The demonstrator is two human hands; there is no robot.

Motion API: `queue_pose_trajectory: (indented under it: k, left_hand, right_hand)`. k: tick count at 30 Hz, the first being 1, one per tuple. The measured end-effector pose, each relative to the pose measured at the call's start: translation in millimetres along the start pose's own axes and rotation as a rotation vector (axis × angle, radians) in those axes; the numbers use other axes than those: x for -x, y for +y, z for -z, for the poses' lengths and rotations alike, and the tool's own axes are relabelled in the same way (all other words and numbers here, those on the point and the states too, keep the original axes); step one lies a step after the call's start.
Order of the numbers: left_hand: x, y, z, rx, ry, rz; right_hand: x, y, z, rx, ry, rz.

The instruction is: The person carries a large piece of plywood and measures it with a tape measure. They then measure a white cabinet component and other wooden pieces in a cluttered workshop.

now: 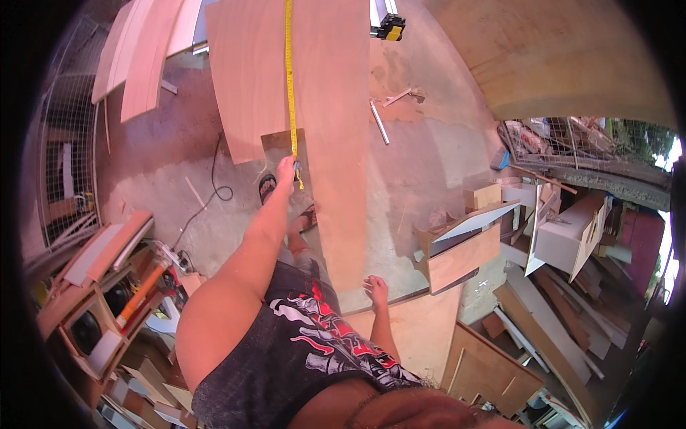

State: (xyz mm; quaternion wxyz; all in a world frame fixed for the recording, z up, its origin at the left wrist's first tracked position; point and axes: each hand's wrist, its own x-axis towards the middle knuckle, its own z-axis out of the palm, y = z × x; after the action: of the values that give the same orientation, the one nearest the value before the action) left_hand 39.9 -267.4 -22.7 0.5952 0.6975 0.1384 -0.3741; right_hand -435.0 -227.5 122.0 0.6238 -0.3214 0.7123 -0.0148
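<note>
My left hand [286,170] grips a tape measure [297,170] at a notch in the near edge of a large plywood sheet [332,96]. From it the yellow tape blade [291,91] runs away from me along the sheet and leaves the top of the view. A short yellow end hangs below the hand. My right hand [377,288] holds nothing, its fingers loosely apart, close to the near end of the sheet's long narrow strip. Below the sheet, my sandalled feet stand on the concrete floor.
Wooden panels [147,59] lie at upper left. A black cable [214,182] crosses the floor [161,193]. Left stands a shelf unit [102,305] with tools. Wooden drawer boxes [466,252], board offcuts [557,322] and a blue broom [499,159] are at right.
</note>
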Motion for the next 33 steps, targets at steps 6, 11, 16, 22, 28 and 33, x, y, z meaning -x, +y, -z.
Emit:
queue_pose_trajectory:
  k: [6, 11, 16, 22, 28, 33]
  left_hand:
    - [-23, -20, -8, 0.025, 0.048, -0.065]
    - [-27, -16, -23, -0.032, 0.07, -0.047]
    - [-32, -15, -23, 0.001, 0.082, -0.048]
    - [-35, -17, -22, -0.052, 0.097, -0.051]
    - [-34, -17, -16, -0.12, 0.083, -0.085]
    - [-12, -4, -14, -0.118, 0.118, -0.094]
  right_hand:
    - [19, 12, 24, 0.052, 0.027, -0.043]
    - [37, 18, 35, 0.085, 0.086, -0.111]
    - [37, 9, 33, 0.101, 0.082, -0.095]
    - [30, 0, 19, 0.055, 0.049, -0.046]
    - [28, 7, 13, 0.01, 0.047, -0.021]
    - [23, 24, 17, 0.015, 0.044, -0.051]
